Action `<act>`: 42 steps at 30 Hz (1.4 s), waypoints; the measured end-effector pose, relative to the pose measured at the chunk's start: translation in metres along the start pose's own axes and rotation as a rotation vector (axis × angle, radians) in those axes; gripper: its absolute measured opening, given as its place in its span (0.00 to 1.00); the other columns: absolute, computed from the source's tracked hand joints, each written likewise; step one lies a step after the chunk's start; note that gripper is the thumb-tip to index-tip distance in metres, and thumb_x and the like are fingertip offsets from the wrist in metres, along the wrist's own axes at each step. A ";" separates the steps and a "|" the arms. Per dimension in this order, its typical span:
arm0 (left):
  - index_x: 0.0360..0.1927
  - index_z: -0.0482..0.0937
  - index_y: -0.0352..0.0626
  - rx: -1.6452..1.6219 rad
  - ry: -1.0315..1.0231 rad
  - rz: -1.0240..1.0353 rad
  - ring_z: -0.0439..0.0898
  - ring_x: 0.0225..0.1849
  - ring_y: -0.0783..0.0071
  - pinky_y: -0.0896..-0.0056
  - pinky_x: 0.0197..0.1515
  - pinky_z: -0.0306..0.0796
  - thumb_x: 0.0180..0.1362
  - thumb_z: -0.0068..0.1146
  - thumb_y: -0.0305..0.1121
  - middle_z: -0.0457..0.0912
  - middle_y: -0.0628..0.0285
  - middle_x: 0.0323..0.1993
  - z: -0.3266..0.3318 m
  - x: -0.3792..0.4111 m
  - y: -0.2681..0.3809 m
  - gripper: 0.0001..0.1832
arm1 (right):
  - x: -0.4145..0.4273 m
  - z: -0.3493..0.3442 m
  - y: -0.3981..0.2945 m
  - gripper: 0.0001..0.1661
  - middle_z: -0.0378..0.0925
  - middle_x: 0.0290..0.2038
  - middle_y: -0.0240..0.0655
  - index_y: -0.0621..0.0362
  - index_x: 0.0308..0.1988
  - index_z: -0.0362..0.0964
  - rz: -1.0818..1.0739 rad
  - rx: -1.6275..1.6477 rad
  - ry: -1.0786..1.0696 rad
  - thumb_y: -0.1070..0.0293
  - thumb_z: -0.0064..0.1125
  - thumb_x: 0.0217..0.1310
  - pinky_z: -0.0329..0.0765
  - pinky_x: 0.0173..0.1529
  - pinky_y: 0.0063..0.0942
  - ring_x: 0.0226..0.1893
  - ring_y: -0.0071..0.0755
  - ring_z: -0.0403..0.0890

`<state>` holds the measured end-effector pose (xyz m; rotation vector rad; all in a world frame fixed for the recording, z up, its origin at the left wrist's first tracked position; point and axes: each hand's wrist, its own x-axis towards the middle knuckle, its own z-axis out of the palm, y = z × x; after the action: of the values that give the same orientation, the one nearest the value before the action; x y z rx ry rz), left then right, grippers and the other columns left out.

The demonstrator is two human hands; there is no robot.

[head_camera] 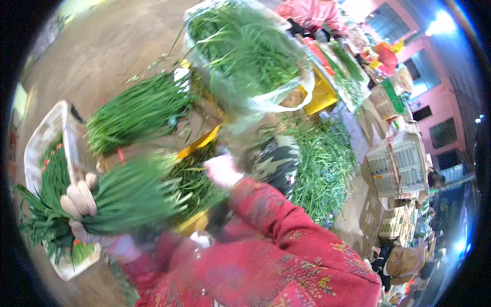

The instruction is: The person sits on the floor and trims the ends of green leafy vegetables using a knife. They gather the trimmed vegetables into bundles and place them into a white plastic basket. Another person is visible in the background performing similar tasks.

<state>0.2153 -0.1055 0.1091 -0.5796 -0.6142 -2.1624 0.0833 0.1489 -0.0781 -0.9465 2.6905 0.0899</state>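
Note:
My left hand (78, 199), its fingers pale as if gloved, is closed around a large bunch of long green leafy stalks (130, 195), like garlic chives. The bunch's pale ends point right, while its leaf tips hang down at the left. My right hand (222, 170) is motion-blurred beside those pale ends; whether its fingers hold anything cannot be told. Below it, loose dark green leaves (199, 184) lie in a yellow container (201, 142). Another thick bundle of green stalks (142, 111) lies beyond the held bunch.
A clear plastic bag (284, 99) full of greens stands at the top. White crates (63, 142) with tied greens are at left. A heap of green leaves (322, 165) lies right of a camouflage-clad knee (278, 165). Yellow (322, 92) and pale plastic crates (410, 165) stand farther right.

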 end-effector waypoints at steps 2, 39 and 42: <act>0.22 0.59 0.56 -0.088 -0.012 -0.007 0.62 0.28 0.79 0.63 0.60 0.52 0.52 0.59 0.36 0.58 0.75 0.24 -0.013 0.006 0.019 0.16 | -0.009 -0.003 0.013 0.12 0.80 0.25 0.40 0.53 0.24 0.79 0.056 -0.043 -0.018 0.60 0.53 0.51 0.75 0.30 0.41 0.26 0.42 0.82; 0.22 0.61 0.56 0.061 0.051 0.034 0.62 0.26 0.82 0.70 0.49 0.55 0.53 0.62 0.38 0.60 0.76 0.23 -0.023 0.005 0.036 0.17 | -0.010 -0.056 -0.060 0.14 0.79 0.30 0.31 0.57 0.43 0.76 -0.158 1.020 0.135 0.62 0.58 0.58 0.74 0.37 0.28 0.30 0.26 0.77; 0.21 0.62 0.57 -0.054 -0.020 0.034 0.63 0.25 0.85 0.72 0.47 0.54 0.51 0.63 0.35 0.61 0.79 0.22 -0.025 0.010 0.050 0.18 | -0.012 -0.014 0.004 0.17 0.80 0.33 0.43 0.53 0.40 0.77 -0.034 0.162 0.068 0.55 0.61 0.53 0.76 0.40 0.39 0.34 0.45 0.81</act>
<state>0.2439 -0.1546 0.1073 -0.6372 -0.5543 -2.1488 0.0861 0.1570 -0.0614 -0.9609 2.6925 -0.1683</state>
